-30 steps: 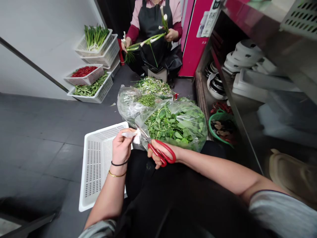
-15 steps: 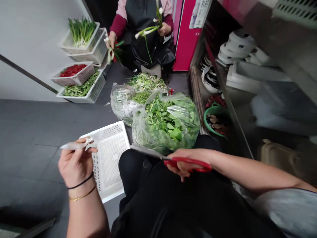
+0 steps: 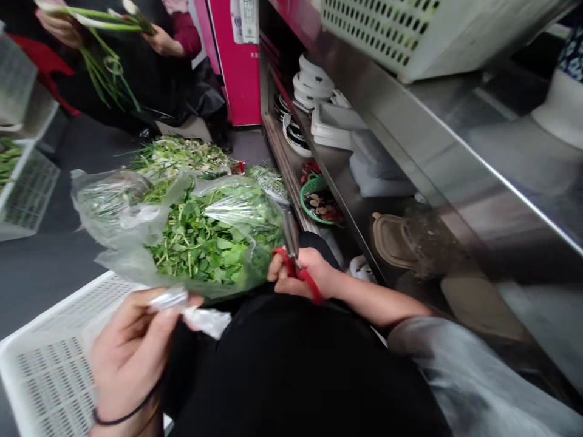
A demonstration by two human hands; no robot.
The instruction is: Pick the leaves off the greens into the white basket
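Note:
My left hand [image 3: 132, 349] is closed on a strip of clear plastic [image 3: 200, 318] cut from a bag, held over my lap beside the white perforated basket [image 3: 40, 364]. My right hand [image 3: 303, 273] grips red-handled scissors [image 3: 294, 261], blades pointing up and away, right next to the clear plastic bag of leafy greens [image 3: 204, 237] on the floor in front of my knees. The bag's top is open and the greens show.
A second bag of greens [image 3: 107, 197] and a heap of trimmings [image 3: 182, 155] lie beyond. Another person [image 3: 150, 42] sits opposite holding scallions. Right: steel shelving [image 3: 410, 121] with stacked dishes [image 3: 314, 85], a green basket [image 3: 319, 203]. White crates [image 3: 22, 182] at left.
The view swung right. My right hand turned the scissors from lying flat across my lap to upright by the bag. My left hand came back in toward my lap with the plastic strip.

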